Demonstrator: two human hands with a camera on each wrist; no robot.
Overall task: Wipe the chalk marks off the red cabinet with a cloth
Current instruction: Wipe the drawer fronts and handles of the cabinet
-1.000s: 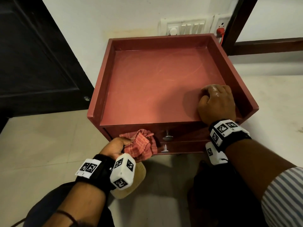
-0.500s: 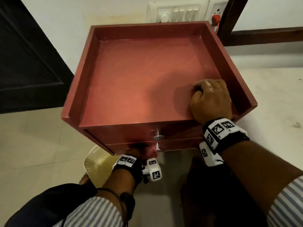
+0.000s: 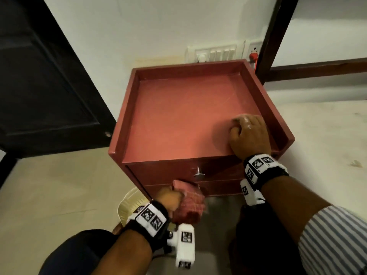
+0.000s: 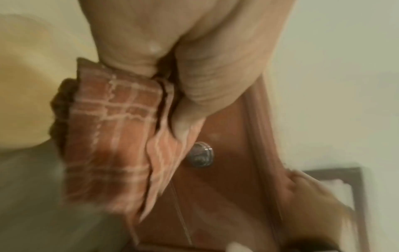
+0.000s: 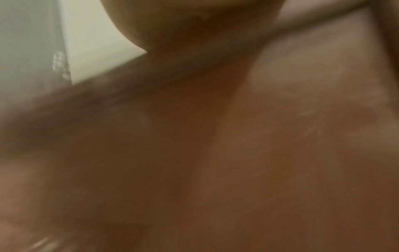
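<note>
The red cabinet (image 3: 174, 120) stands against the wall, its top edged by a raised rim, with faint pale streaks (image 3: 228, 100) at the right rear. My right hand (image 3: 248, 135) rests on the top near the front right corner, fingers curled under, nothing visible in it. My left hand (image 3: 168, 199) grips a bunched red checked cloth (image 3: 190, 203) in front of the lower drawer, below a metal knob (image 3: 198, 173). In the left wrist view the fingers (image 4: 194, 76) clamp the cloth (image 4: 112, 136) close to the knob (image 4: 200, 154). The right wrist view is blurred, showing only the cabinet top (image 5: 280, 153).
A black door (image 3: 49, 86) stands to the left. A switch panel (image 3: 214, 54) with a red plug (image 3: 253, 56) is on the wall behind the cabinet. A dark wooden frame (image 3: 274, 36) rises at the right. A pale yellow ribbed dish (image 3: 129, 203) lies on the floor.
My left hand dropped low beneath the drawers with the cloth, then came back up before the lower drawer. The right hand stayed on the top. The head view shifted.
</note>
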